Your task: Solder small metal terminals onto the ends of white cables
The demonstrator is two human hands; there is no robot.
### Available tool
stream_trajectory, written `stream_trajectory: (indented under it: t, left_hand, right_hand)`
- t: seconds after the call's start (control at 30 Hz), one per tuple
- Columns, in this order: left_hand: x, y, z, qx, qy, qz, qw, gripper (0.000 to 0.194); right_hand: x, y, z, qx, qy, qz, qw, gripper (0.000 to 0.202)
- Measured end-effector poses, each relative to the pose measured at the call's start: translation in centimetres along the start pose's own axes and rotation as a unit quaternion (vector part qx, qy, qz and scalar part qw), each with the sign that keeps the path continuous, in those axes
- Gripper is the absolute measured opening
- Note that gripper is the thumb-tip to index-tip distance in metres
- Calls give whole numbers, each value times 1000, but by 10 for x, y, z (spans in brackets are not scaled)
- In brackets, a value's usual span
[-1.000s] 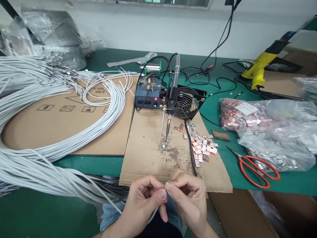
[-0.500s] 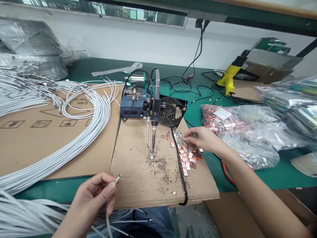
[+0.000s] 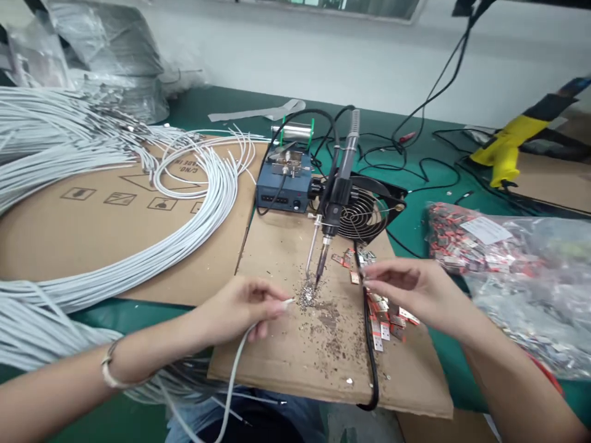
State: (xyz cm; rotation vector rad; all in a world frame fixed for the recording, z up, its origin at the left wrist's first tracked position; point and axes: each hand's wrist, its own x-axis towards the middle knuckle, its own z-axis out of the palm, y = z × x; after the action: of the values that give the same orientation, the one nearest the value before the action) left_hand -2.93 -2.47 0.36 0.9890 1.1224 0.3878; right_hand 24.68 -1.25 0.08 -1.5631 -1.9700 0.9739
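Observation:
In the head view my left hand (image 3: 252,304) pinches a white cable (image 3: 234,369) close to its stripped end, which points at the soldering iron's tip. The cable hangs in a loop below the hand. My right hand (image 3: 410,289) is closed, thumb and fingertips together, beside the black cord; whatever is between them is too small to name. Under and beside it lies a pile of small metal connector pieces (image 3: 383,329), some with orange-red parts. Between my hands a soldering iron (image 3: 341,191) stands clamped, its tip down over a heap of solder bits (image 3: 308,295).
A blue soldering station (image 3: 281,187), a solder spool (image 3: 293,131) and a black fan (image 3: 362,215) stand behind. A black cord (image 3: 369,351) crosses the cardboard (image 3: 286,363). Bundled white cables (image 3: 175,246) lie left, bagged connectors (image 3: 475,240) and a yellow tool (image 3: 503,144) right.
My left hand has brought the cable end up and right, nearer the iron's tip. My right hand has moved off the pile towards the black cord. The view has shifted.

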Motion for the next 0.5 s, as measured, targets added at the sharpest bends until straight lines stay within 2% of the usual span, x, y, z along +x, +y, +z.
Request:
stream_trajectory:
  t: [0.1,0.2,0.27,0.37,0.5]
  left_hand:
    - [20,14,4,21,-26,10,999,6]
    - [33,18,5,7,-51,24,998,8]
    - [36,16,4,1,-73,24,997,7]
    - [36,11,2,-1,-85,12,996,7]
    - [35,7,1,-23,-64,3,998,9]
  right_hand:
    - [0,-21,27,148,-65,39,986,14]
    - [4,-33,47,277,-126,125,944,20]
    - [7,-35,54,349,-123,178,912,29]
    - [9,-32,59,423,-87,213,876,36]
    - [8,-27,61,455,-79,218,860,32]
